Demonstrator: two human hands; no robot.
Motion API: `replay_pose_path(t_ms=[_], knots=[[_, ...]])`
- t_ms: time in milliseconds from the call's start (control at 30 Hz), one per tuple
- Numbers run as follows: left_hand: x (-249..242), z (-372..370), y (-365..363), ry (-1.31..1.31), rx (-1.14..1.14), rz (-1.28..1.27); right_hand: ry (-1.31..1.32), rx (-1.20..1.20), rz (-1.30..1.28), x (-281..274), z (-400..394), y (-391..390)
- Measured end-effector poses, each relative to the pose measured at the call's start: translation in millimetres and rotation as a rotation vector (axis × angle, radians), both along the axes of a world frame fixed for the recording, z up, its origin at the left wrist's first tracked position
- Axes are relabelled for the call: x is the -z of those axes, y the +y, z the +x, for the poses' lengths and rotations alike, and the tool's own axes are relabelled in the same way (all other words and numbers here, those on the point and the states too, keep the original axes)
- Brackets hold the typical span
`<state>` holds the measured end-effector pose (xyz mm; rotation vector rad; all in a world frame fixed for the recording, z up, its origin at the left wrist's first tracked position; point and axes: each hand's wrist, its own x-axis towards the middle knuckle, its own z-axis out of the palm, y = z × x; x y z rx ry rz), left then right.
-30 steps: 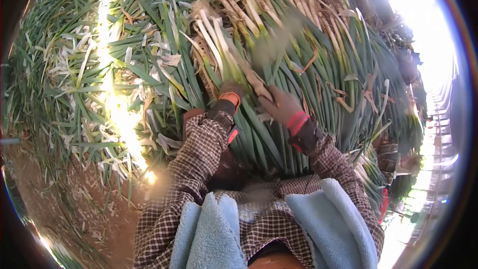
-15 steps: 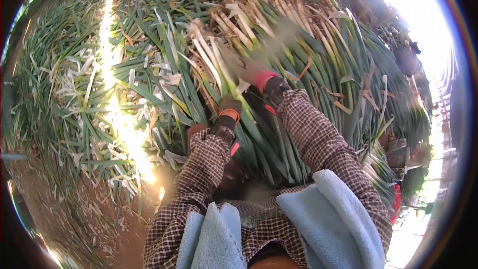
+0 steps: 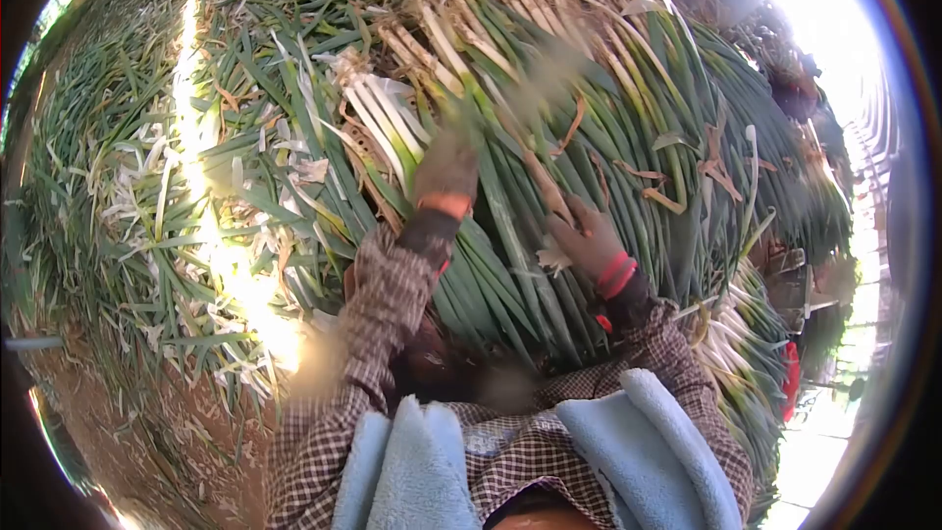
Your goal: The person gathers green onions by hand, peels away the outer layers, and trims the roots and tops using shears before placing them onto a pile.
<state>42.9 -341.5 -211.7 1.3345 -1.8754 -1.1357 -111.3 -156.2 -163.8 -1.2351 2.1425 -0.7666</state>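
Note:
Long green onions [image 3: 388, 118] with white stems and rooty ends lie in front of me. My left hand [image 3: 446, 172], in a dark glove with an orange cuff, is wrapped round the stems of a small bunch, whose green leaves trail down toward my lap. To the right, my right hand [image 3: 586, 238], gloved with a red cuff, pinches the lower end of a brownish dry stalk [image 3: 535, 172] that slants across the green leaves. A pale shred of leaf [image 3: 552, 255] hangs by its fingers.
Rows of onions with muddy roots [image 3: 549, 5] stretch along the back and right. Loose leaves and white peelings [image 3: 147, 177] cover the left side over brown soil [image 3: 167, 412]. More white-stemmed onions [image 3: 731, 334] and something red [image 3: 790, 378] are at the right.
My left hand has moved up along the bunch. My right hand has gone from the white stems down and to the right, and now has the dry stalk between its fingers.

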Motion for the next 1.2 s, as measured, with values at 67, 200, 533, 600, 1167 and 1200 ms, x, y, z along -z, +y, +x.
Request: replay_pose_path(t_ms=[67,200,533,600,1167,1200], knots=[[-5.3,-34.0,-21.8,-0.151,0.029,-0.013,0.009,0.006,-0.021,-6.3,-4.2,10.7],[-13.0,-82.3,-39.6,-0.319,-0.144,-0.13,0.036,0.008,0.075,-31.2,-11.3,21.9],[-25.1,-124.2,-85.3,-0.728,0.191,-0.038,0.019,0.012,0.002,-12.0,-32.3,41.2],[-29.2,-125.5,-89.3,-0.809,0.261,-0.027,0.01,0.012,-0.042,-8.1,-32.5,44.4],[37.6,16.9,10.1,0.078,0.099,0.366,0.13,-0.282,0.046,-14.5,18.1,66.8],[52.9,11.3,2.8,-0.102,0.077,0.299,0.147,-0.285,0.049,-14.3,20.4,62.3]])
